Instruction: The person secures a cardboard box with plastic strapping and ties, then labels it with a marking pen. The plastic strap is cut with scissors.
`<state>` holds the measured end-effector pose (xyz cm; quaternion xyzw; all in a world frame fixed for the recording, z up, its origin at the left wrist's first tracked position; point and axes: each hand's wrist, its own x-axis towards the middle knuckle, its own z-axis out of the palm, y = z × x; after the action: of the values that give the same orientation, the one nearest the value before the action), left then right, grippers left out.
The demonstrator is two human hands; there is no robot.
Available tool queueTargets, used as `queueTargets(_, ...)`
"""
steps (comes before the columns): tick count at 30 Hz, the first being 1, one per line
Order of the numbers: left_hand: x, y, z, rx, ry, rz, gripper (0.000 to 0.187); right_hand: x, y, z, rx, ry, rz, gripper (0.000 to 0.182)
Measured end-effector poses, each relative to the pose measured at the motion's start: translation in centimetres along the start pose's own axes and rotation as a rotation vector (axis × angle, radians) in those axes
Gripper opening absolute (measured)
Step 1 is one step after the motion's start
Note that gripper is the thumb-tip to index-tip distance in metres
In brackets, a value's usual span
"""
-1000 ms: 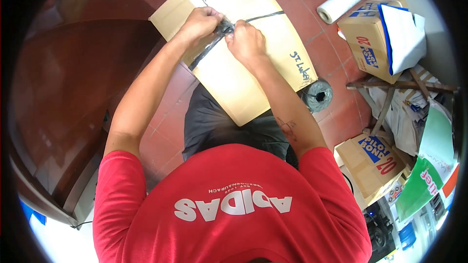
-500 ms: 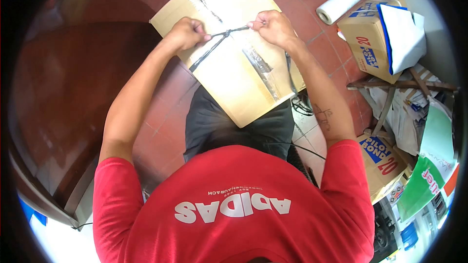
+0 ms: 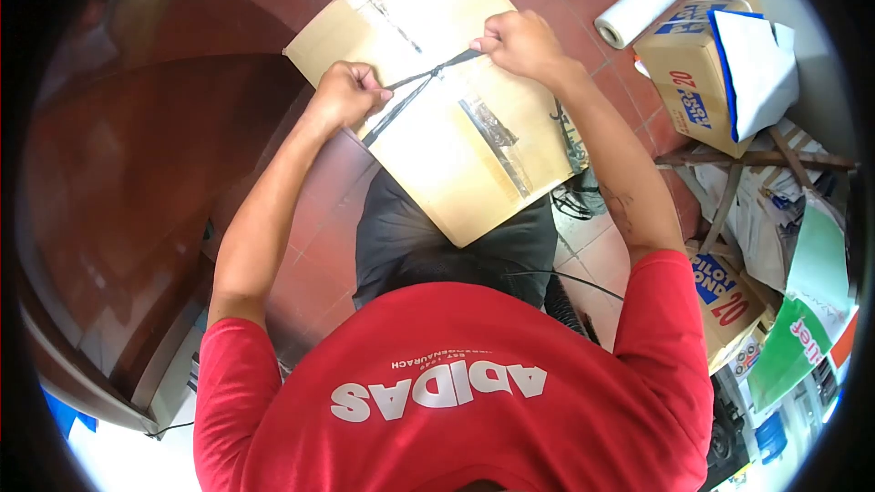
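A brown cardboard box (image 3: 437,159) lies turned at an angle in front of my lap, with strips of clear tape along its top. Black twine (image 3: 398,113) runs over the box and crosses in a knot near the middle. My left hand (image 3: 348,94) pinches one end of the twine on the left of the knot. On the upper right, my right hand (image 3: 521,41) grips the other end, fingers closed. Between the two hands the twine is stretched tight. More dark strands hang by the box's right corner, partly hidden by my right forearm.
A dark wooden piece of furniture (image 3: 155,191) stands close on the left. To the right are a white roll (image 3: 649,2), a printed carton (image 3: 697,82), a wooden stand (image 3: 756,160) and another carton (image 3: 720,296). Red tiles (image 3: 314,273) cover the floor.
My left hand has moved down and my right hand slightly up and right, so the twine now slants between them. The box has shifted slightly right and down in view.
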<state>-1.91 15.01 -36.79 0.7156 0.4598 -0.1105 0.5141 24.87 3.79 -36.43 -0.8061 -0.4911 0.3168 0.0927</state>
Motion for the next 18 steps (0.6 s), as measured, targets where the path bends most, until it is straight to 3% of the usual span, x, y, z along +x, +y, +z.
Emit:
queueTargets(3,-1.3,0.4,-0.8,-0.106,-0.096,-0.001,0.019,-1.3,2.4,-1.2,0.021,-0.086,-0.137,0.032)
queueTargets(4,-1.0,0.2,-0.4,-0.104,-0.102,-0.002,0.019,-2.0,2.4,-0.9,0.400,-0.034,-0.313,0.033)
queueTargets(5,-0.3,0.2,0.2,-0.389,-0.024,0.152,0.018,-2.3,2.5,-0.9,0.778,0.029,-0.490,0.036)
queueTargets(6,0.3,0.2,0.7,-0.674,0.053,0.305,0.020,-3.0,2.4,-0.5,0.778,0.036,-0.487,0.036)
queueTargets(7,-0.9,3.7,1.0,-0.959,0.016,0.181,0.028,-4.4,-0.4,-0.6,1.180,-0.038,-0.317,0.037)
queueTargets(8,0.2,4.7,1.9,-1.230,-0.040,0.214,0.032,-4.8,-2.8,-0.4,1.574,-0.119,-0.131,0.037)
queueTargets(9,1.4,5.0,3.7,-1.513,-0.184,0.234,0.032,-4.1,-3.7,1.3,1.834,-0.052,-0.087,0.037)
queueTargets(10,2.7,5.1,5.0,-1.788,-0.335,0.251,0.034,-3.4,-3.2,2.0,1.839,-0.052,-0.094,0.037)
queueTargets(12,4.5,5.3,5.7,-1.862,-0.346,0.185,0.036,-2.5,-2.2,3.4,2.216,-0.234,-0.232,0.041)
queueTargets(13,4.5,6.6,5.6,-1.778,-0.114,0.069,0.035,-2.7,-2.1,3.9,1.869,0.036,-0.100,0.041)
queueTargets(14,4.5,6.7,5.7,-1.778,-0.118,0.063,0.035,-3.0,-1.6,5.2,1.869,0.039,-0.095,0.041)
queueTargets(16,4.9,7.3,5.5,-1.301,0.010,-0.019,0.034,-3.4,-1.4,6.7,1.224,0.255,-0.108,0.047)
queueTargets(18,4.6,7.0,5.0,-1.253,0.028,-0.013,0.032,-4.1,-1.2,7.1,1.142,0.263,-0.150,0.048)
